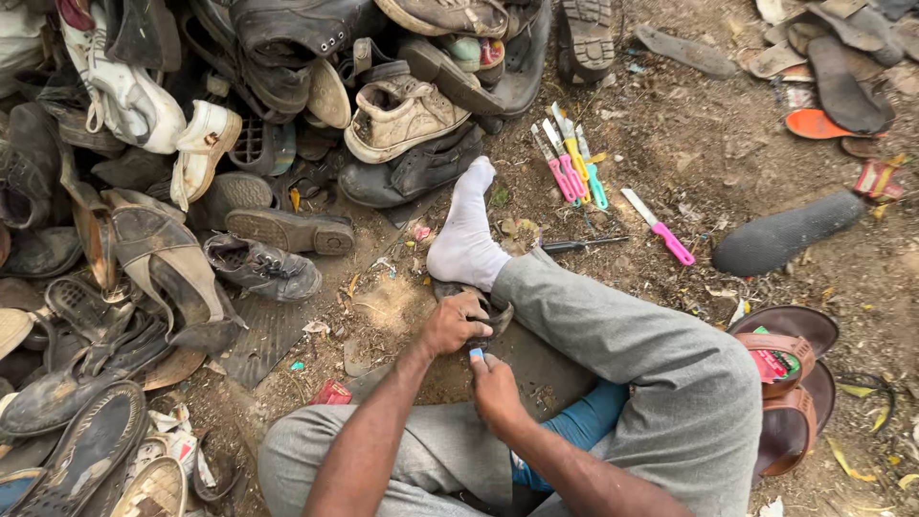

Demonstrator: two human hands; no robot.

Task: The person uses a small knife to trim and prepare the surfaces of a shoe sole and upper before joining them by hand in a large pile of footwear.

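Hands [474,359] together, left gripping dark sole [488,321], right holding knife [476,354]

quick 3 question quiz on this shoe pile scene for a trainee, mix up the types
1. True or false: the left hand presses on a dark shoe piece on the ground.
2. What colour is the handle of the knife that lies alone, right of the clustered knives? A pink, B black, C white.
3. Fill in: the right hand holds a small ___ handled tool.

Key: 1 true. 2 A. 3 blue.
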